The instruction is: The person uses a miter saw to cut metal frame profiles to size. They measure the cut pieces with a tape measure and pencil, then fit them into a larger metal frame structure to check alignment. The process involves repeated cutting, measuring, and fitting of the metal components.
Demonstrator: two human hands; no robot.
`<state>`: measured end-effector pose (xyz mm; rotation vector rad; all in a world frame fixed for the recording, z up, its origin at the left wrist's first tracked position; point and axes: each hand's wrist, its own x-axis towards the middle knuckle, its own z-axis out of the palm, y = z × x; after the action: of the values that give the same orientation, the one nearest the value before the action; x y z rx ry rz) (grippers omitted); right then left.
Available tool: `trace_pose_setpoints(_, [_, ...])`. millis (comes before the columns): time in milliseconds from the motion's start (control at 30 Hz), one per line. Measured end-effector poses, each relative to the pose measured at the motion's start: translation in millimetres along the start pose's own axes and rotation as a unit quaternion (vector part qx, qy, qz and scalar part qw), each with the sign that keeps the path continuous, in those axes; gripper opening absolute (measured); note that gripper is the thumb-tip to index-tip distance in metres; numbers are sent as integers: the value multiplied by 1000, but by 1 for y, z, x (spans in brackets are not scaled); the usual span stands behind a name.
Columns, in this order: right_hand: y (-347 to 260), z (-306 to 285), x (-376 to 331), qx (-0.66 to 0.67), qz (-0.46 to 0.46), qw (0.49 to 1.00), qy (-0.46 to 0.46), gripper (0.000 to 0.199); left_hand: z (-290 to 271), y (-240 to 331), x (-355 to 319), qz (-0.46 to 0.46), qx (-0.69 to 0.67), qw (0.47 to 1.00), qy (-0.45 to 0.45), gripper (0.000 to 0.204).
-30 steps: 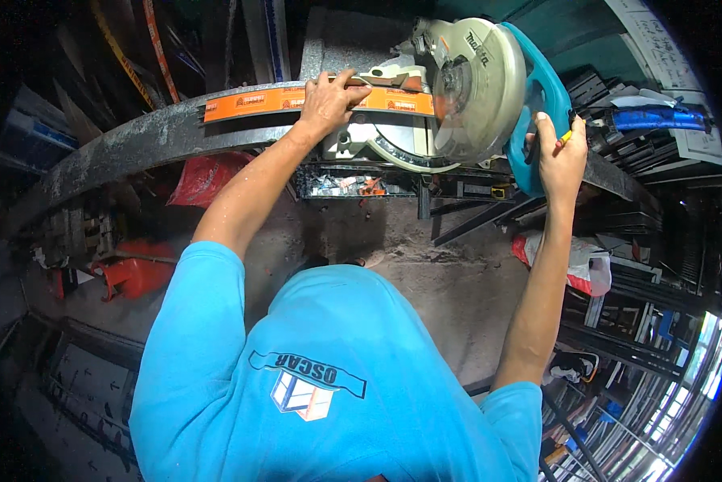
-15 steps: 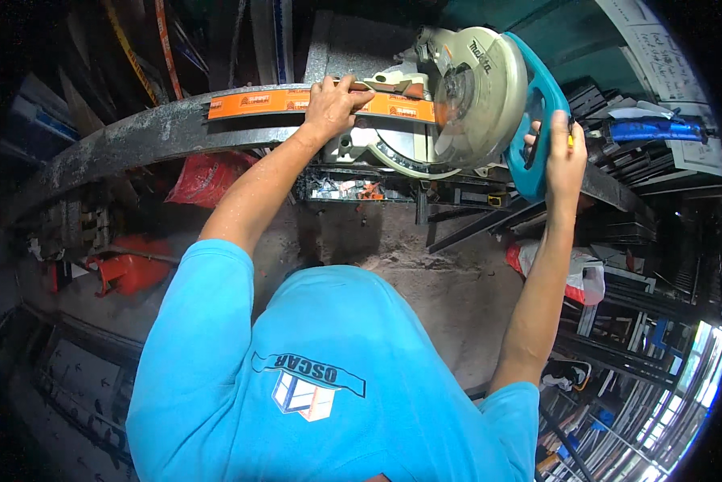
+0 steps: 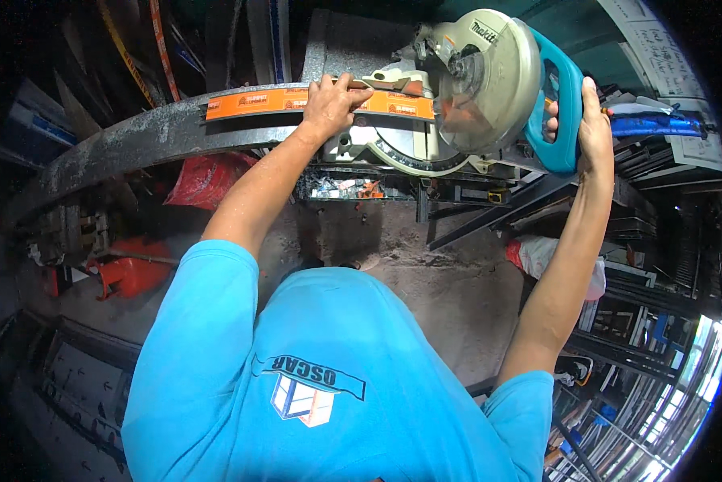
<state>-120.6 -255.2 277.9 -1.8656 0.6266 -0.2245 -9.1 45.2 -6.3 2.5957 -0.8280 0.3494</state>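
Note:
A miter saw (image 3: 489,88) with a cream blade guard stands on the bench at the far side. My right hand (image 3: 594,132) is wrapped around its teal D-shaped handle (image 3: 568,104). Against the saw's fence lies a long flat bar (image 3: 256,102) covered in orange printed film, its right end close to the blade guard. My left hand (image 3: 333,104) presses on this bar, fingers hooked over its far edge and thumb stretched along it to the right. The blade is mostly hidden by the guard.
A long dusty metal beam (image 3: 136,132) runs left from the saw. Metal lengths (image 3: 537,201) are stacked at the right. A red bag (image 3: 208,178) hangs below the beam, and a red container (image 3: 136,265) sits on the floor at left. Small offcuts (image 3: 357,189) lie beneath the saw.
The saw's head and handle have shifted right and slightly farther away, with my right hand on the handle. My left hand and the orange-filmed bar have stayed almost in place.

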Motion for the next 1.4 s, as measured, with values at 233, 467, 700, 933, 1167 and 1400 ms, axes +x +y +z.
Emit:
trace_pose_setpoints(233, [37,10,-21,21,-39,999,28,65,1,-2,0,1,9,1000,2,50])
trace_pose_setpoints(467, [54,11,-24,49,-55,997,33,56,5,-5,0,10,14,1000,10,53])
trace_pose_setpoints(700, [56,11,-26,54,-47,997,34,56,6,-5,0,15,11,1000,16,55])
trace_pose_setpoints(933, [59,9,-24,49,-47,997,35,57,2,-2,0,11,8,1000,11,54])
trace_pose_setpoints(1167, [58,11,-27,37,-53,997,34,57,4,-2,0,5,18,1000,10,55])
trace_pose_setpoints(1400, [60,10,-27,33,-59,997,35,57,3,-2,0,5,20,1000,11,55])
